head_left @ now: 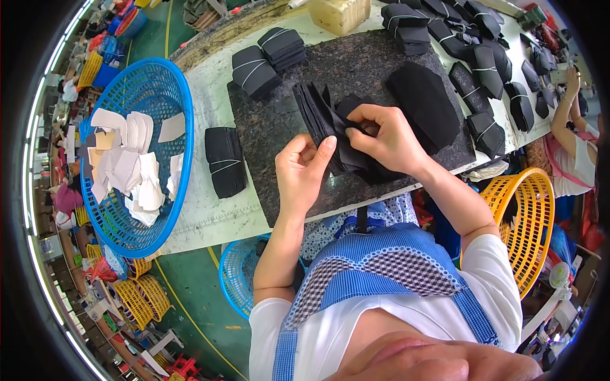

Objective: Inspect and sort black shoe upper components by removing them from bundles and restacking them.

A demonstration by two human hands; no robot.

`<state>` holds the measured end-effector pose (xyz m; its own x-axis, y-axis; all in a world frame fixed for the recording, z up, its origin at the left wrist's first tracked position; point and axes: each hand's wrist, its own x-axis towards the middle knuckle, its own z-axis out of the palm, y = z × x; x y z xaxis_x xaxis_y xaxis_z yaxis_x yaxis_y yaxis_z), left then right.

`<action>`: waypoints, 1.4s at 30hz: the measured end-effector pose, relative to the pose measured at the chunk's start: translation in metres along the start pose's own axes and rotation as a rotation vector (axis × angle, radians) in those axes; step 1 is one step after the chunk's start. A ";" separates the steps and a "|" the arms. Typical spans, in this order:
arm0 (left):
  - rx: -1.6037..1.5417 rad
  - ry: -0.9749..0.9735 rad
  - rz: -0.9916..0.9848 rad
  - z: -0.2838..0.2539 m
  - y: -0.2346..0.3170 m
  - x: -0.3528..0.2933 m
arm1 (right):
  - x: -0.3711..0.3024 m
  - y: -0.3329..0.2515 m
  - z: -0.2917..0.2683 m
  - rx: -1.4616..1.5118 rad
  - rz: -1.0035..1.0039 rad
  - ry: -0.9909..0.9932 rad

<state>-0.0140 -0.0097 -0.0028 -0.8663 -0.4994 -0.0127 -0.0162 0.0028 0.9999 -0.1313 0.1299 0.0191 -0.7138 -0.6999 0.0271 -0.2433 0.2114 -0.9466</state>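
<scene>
Black sheet stack — one, pinched by left fingers and right fingers — three tied bundles leftward

Left of the pale, stained table, a smooth green floor carries thin yellow painted lines; farther left glow long white light strips.

Lighting is bright and fairly even over the worktop. White strips glare and bend beyond its left edge; picture corners black.
</scene>
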 end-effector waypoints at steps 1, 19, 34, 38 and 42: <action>0.001 -0.002 0.000 0.001 0.002 -0.001 | -0.001 0.002 0.001 0.020 -0.041 -0.006; -0.035 0.212 0.064 -0.024 -0.004 0.001 | -0.019 0.045 -0.119 -0.101 0.255 0.284; -0.058 -0.082 0.026 0.018 0.022 -0.010 | -0.013 -0.010 -0.015 -0.220 -0.275 0.010; -0.057 -0.133 -0.080 -0.002 0.008 -0.010 | -0.014 -0.009 -0.008 0.023 -0.030 -0.056; -0.212 -0.098 -0.099 0.006 0.011 -0.011 | -0.017 -0.002 -0.005 0.082 0.047 -0.071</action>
<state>-0.0079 0.0012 0.0080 -0.9101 -0.4017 -0.1013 -0.0075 -0.2287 0.9735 -0.1224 0.1445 0.0225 -0.6740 -0.7377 -0.0379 -0.1538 0.1903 -0.9696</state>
